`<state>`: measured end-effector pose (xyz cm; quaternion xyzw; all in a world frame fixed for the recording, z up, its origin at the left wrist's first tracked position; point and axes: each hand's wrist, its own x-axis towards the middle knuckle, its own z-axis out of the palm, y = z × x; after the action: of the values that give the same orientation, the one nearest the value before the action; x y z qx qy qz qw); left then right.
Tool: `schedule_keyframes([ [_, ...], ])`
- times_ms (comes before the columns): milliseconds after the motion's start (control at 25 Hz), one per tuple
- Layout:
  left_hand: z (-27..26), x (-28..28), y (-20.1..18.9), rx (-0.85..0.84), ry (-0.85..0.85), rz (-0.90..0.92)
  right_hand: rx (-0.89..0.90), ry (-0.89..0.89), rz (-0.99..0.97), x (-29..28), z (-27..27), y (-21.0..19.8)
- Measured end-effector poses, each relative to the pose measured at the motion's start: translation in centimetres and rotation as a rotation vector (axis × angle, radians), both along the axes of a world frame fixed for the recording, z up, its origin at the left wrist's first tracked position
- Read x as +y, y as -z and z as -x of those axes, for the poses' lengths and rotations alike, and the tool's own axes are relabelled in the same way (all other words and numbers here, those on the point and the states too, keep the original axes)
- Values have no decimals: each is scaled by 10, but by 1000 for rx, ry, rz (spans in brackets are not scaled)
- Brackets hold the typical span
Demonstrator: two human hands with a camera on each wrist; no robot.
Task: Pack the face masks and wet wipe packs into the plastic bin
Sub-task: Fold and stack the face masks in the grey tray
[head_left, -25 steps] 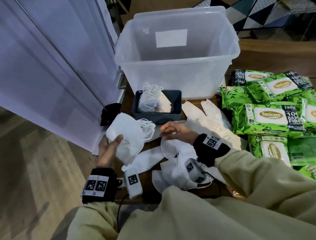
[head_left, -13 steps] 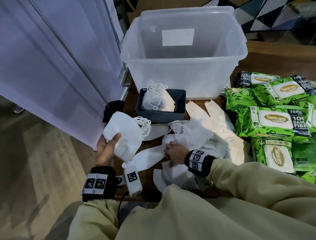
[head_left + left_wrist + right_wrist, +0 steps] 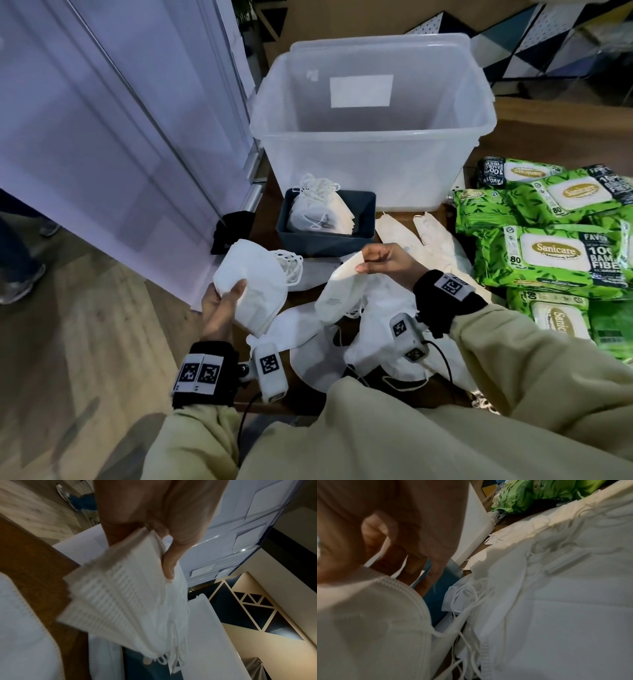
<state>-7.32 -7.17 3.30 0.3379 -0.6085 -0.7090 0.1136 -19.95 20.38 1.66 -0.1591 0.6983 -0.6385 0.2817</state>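
My left hand grips a stack of folded white face masks above the table's left edge; the left wrist view shows the same stack of masks under my thumb. My right hand pinches the top edge of a single white mask, lifted off the loose pile of masks on the table. That single mask fills the lower left of the right wrist view. The clear plastic bin stands behind. Green wet wipe packs lie stacked at the right.
A small dark blue tray with more masks sits in front of the bin. Cream gloves lie between tray and wipes. A white panel stands close on the left, with wooden floor below it.
My right hand has risen from the pile, lifting one mask toward the left hand. The left hand keeps its stack in about the same place.
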Motion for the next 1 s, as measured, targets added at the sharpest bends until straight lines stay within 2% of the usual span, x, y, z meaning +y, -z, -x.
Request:
schedule_keyframes([
  [120, 0, 10, 5, 7, 39, -7, 10, 40, 0, 0, 1, -9],
  [240, 1, 17, 6, -20, 77, -25, 138, 75, -98, -3, 3, -24],
  [360, 2, 24, 5, -57, 125, -31, 288, 247, -220, -3, 12, -25],
  [480, 1, 27, 2, -62, 139, -43, 295, 335, -337, 4, 10, -11],
  [640, 0, 24, -1, -43, 105, -35, 301, 370, -269, 21, -7, -6],
  [720, 0, 21, 0, -39, 74, -59, 185, 428, -182, 28, -16, -4],
  [920, 1, 23, 5, -51, 56, -76, -232, 490, 99, 37, -40, -1],
  [1000, 3, 29, 3, -47, 44, -87, -230, 573, 98, 41, -45, -1],
])
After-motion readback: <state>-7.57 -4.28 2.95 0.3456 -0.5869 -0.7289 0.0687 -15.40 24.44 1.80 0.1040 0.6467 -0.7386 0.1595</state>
